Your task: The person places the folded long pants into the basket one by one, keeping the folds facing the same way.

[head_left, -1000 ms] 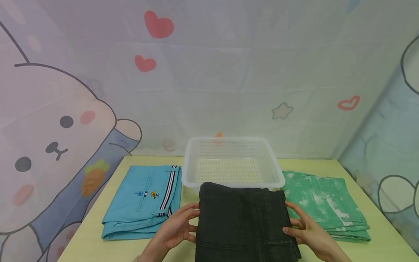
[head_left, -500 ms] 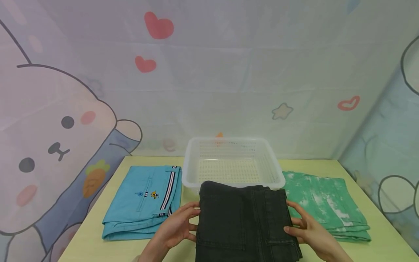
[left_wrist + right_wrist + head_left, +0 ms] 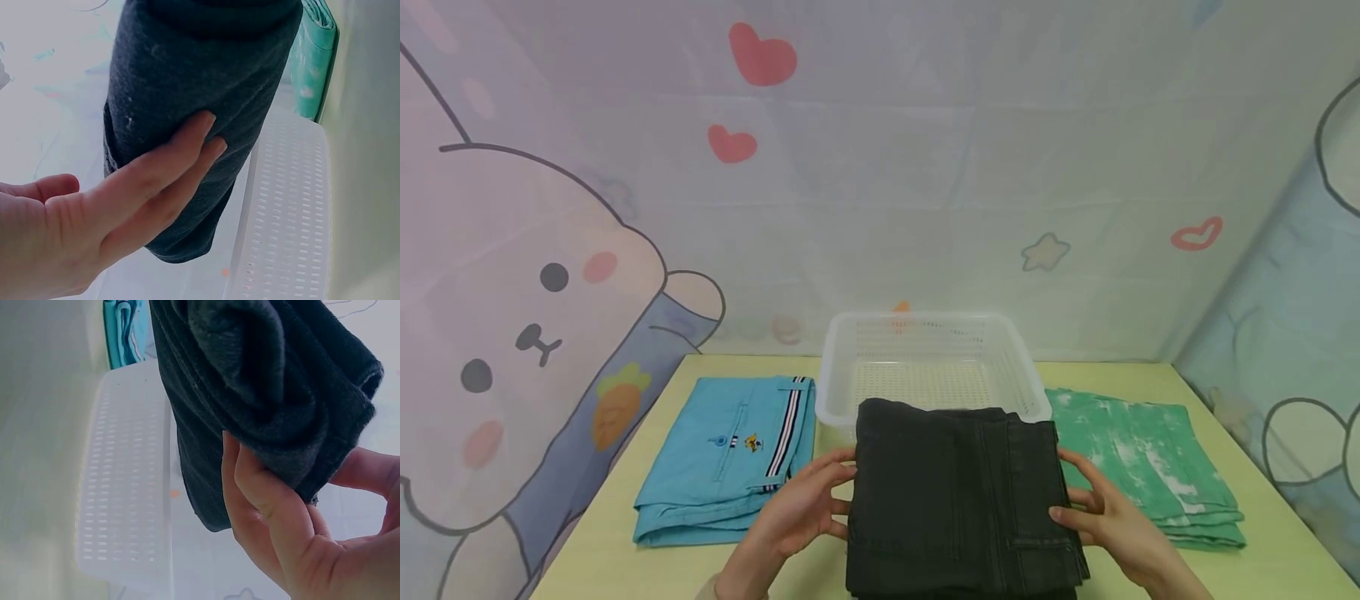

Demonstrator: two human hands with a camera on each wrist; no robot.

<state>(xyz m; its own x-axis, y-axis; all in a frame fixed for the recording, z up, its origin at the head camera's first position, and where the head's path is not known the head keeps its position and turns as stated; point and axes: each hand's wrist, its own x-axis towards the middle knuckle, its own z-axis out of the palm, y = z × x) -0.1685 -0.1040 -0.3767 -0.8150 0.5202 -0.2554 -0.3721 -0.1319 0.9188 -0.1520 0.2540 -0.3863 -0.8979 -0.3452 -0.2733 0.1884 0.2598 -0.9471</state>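
Folded dark jeans (image 3: 962,500) are held level between my two hands at the lower middle of the head view, a pocket and seams showing on top. At their left edge is my left hand (image 3: 801,508); in the left wrist view its fingers (image 3: 150,184) lie straight along the bundle's side, the thumb apart from the cloth. My right hand (image 3: 1112,521) grips the right edge, thumb over the top layer, fingers (image 3: 275,506) bent against the side and underside. The bundle overlaps the near rim of a white plastic basket (image 3: 1033,392) in the head view.
Folded light-blue trousers (image 3: 707,467) with a striped band lie left on the pale yellow table (image 3: 602,533). A folded green-and-white garment (image 3: 1142,458) lies on the right. A printed cloth backdrop (image 3: 925,183) hangs behind the table.
The jeans have risen slightly and moved a little away from me, towards the basket, with both hands moving along. The blue and green garments and the basket have stayed in place.
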